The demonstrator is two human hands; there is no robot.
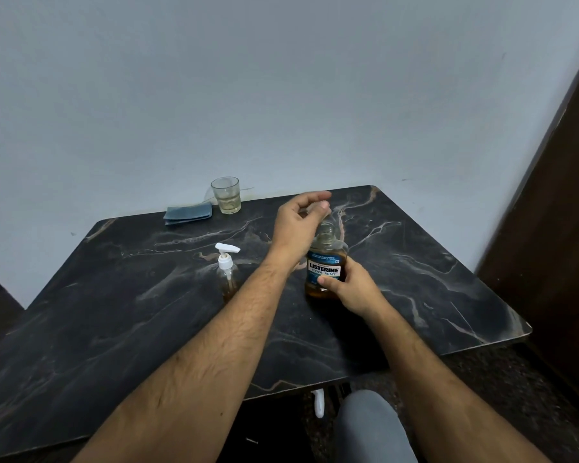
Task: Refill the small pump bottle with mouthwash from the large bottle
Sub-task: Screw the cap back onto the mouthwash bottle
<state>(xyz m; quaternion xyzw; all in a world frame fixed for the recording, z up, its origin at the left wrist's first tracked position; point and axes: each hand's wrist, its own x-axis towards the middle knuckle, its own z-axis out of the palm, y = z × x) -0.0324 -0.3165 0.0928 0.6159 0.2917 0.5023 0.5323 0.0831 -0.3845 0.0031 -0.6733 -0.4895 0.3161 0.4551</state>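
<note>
The large mouthwash bottle (325, 262) stands upright at the middle of the dark marble table (147, 312). It has a blue label and amber liquid, and its clear neck shows no cap. My right hand (351, 289) grips its lower body from the right. My left hand (301, 222) hovers just above and left of the neck with fingers curled toward the thumb. Whatever sits inside that pinch is hidden. The small pump bottle (228, 275) is clear with a white pump and a little amber liquid. It stands to the left, partly behind my left forearm.
A drinking glass (226, 195) with some pale liquid stands at the table's back edge. A folded blue-grey cloth (188, 213) lies to its left. The wall runs close behind the table. A dark wooden panel (555, 228) rises on the right, and my knee (371, 426) shows below the front edge.
</note>
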